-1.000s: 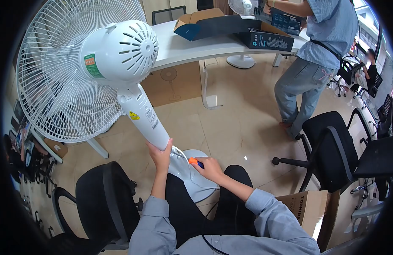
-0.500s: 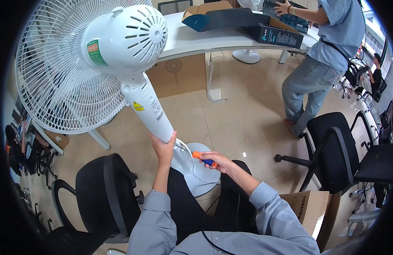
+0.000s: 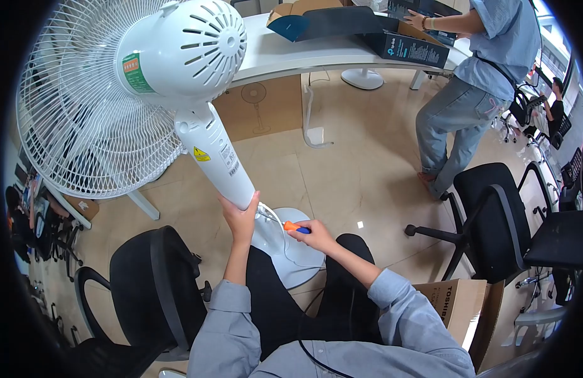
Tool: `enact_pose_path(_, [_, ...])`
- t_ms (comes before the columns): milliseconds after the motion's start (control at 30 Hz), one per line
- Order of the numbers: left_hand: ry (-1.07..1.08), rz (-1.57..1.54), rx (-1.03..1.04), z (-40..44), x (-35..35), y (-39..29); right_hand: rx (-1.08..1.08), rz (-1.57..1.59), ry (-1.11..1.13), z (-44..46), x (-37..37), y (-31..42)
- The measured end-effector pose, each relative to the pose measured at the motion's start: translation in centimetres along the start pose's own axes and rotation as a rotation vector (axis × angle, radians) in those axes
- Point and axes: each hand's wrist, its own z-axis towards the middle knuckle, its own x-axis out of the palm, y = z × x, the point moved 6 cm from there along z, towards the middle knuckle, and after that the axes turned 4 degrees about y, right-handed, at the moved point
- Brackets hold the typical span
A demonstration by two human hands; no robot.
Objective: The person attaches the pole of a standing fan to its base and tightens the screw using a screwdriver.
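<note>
The fan (image 3: 184, 60) leans across the upper left of the frame, its back and cage turned toward the wearer, its neck slanting down to the centre. The left grip (image 3: 239, 220) is closed around the bottom of that neck. Just right of it, at the centre, the right grip (image 3: 315, 237) is pressed together around the handle of an orange-and-blue screwdriver (image 3: 293, 226). The screwdriver's shaft points left, toward the foot of the neck; whether the tip touches anything is too small to tell. A white cable (image 3: 275, 213) curves down between the two grips, and below them the round white base (image 3: 271, 250) stands on the floor between the wearer's legs.

A black chair (image 3: 140, 290) fills the lower left; an office chair (image 3: 493, 214) stands at the right, with a Toshiba box (image 3: 456, 299) below it. Along the top runs a white surface (image 3: 266, 53) bearing a dark box (image 3: 414, 50). A co-worker (image 3: 501, 38) stands beside it, upper right, one hand above that box.
</note>
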Motion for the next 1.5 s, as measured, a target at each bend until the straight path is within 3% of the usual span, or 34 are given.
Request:
enact_pose_path(100, [0.004,0.003,-0.004,0.0,0.1,0.4,-0.16,-0.312,-0.162,-1.1,-0.5,2.4])
enact_pose_path(200, [0.0,0.004,0.015,0.1,0.1,0.4,-0.152,-0.347,-0.129,-0.8,-0.3,2.2])
enact_pose_path(400, [-0.01,0.022,0.032,0.1,0.2,1.1,0.199,0.371,0.215,0.1,0.0,-2.3])
enact_pose_path(533, [-0.061,0.031,0.107,0.3,-0.2,-0.6,0.39,0.692,0.226,-0.2,0.2,-2.4])
enact_pose_path(700, [-0.024,0.027,0.07,0.4,-0.1,0.0,0.5,0.744,0.326,-0.3,1.2,-0.9])
enact_pose_path(933, [-0.022,0.058,0.073,0.3,0.1,-0.8,0.334,0.385,0.175,0.3,0.5,-1.5])
enact_pose_path(1033, [-0.005,0.056,0.08,0.4,0.1,-0.7,-0.08,-0.177,-0.049,0.0,-0.1,1.7])
enact_pose_path(1167, [-0.01,0.05,0.101,0.4,0.1,-1.0,-0.328,-0.499,-0.261,-1.0,0.0,3.3])
enact_pose_path(1267, [-0.009,0.051,0.096,0.3,0.1,-0.8,-0.299,-0.567,-0.281,-1.4,0.1,3.9])
enact_pose_path(1367, [-0.013,0.048,0.098,0.3,0.1,-0.7,-0.108,-0.277,-0.066,-0.9,-0.9,4.0])
enact_pose_path(1500, [-0.008,0.053,0.07,0.3,0.0,-1.0,0.28,0.424,0.175,0.1,-0.8,-0.1])
